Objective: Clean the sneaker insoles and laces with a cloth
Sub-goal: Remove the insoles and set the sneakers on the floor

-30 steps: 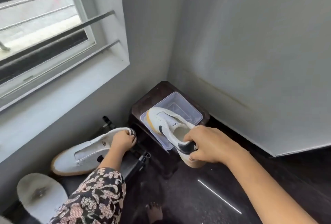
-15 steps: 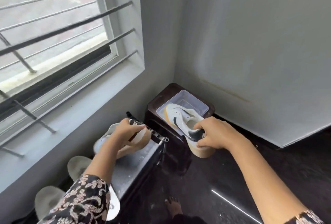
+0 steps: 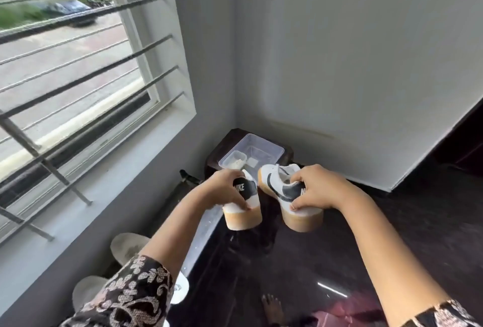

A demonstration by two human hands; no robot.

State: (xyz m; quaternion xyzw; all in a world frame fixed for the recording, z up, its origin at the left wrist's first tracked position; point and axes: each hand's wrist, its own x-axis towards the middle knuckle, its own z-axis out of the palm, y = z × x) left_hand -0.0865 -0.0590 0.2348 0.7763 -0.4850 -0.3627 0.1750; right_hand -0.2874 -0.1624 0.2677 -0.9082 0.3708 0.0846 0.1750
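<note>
Daylight pours in through the window (image 3: 65, 47) on the left, so the room is bright. The white wall (image 3: 339, 65) looks soft and even. The shiny dark floor (image 3: 405, 235) shows one small white streak of glare. The street outside is smeared with blur. The window bars (image 3: 86, 75) lean and bend toward the edge. The left hand (image 3: 224, 189) on the left sneaker (image 3: 244, 219) and the right hand (image 3: 321, 190) on the right sneaker (image 3: 300, 219) look only a little soft.

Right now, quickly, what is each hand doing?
Left hand: grips the heel of one white gum-soled sneaker.
Right hand: grips the heel of the other sneaker.
</note>
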